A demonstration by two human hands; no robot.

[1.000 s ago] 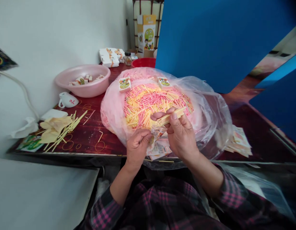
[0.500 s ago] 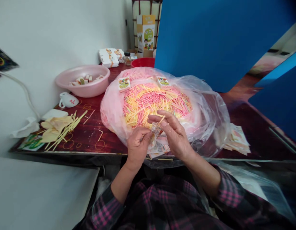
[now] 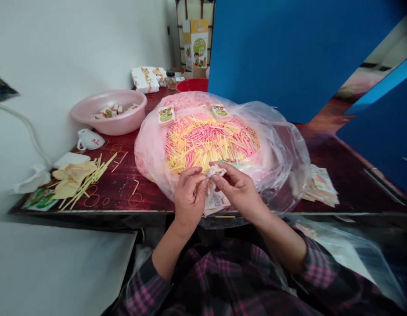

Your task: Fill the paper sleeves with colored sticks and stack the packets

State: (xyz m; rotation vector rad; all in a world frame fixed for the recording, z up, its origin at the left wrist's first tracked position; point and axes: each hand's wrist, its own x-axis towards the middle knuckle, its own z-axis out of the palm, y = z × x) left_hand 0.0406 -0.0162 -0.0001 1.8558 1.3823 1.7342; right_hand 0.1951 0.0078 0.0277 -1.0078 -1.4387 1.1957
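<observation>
Close to the table's front edge, my left hand (image 3: 190, 195) and my right hand (image 3: 241, 191) pinch a small printed carton (image 3: 217, 170) between thumbs and fingers. Fingers cover part of it, so its inside is hidden. Just beyond lies a heap of thin pink and yellow sticks (image 3: 211, 140) in a large clear plastic bag (image 3: 284, 145). Two small printed boxes rest on the heap, a left box (image 3: 167, 116) and a right box (image 3: 220, 112). Under my hands are flat printed cartons (image 3: 218, 202), partly covered by them.
To the left stand a pink basin (image 3: 111, 127) with small boxes inside and a white mug (image 3: 91, 139). Loose yellow sticks (image 3: 91, 182) and rubber bands lie nearer. More flat cartons (image 3: 322, 186) are at the right. A blue panel (image 3: 272, 57) rises behind the bag.
My right hand has lowered its raised fingers onto the carton, and the short stick at its fingertips is no longer visible. Both hands now grip the carton. The view has shifted slightly.
</observation>
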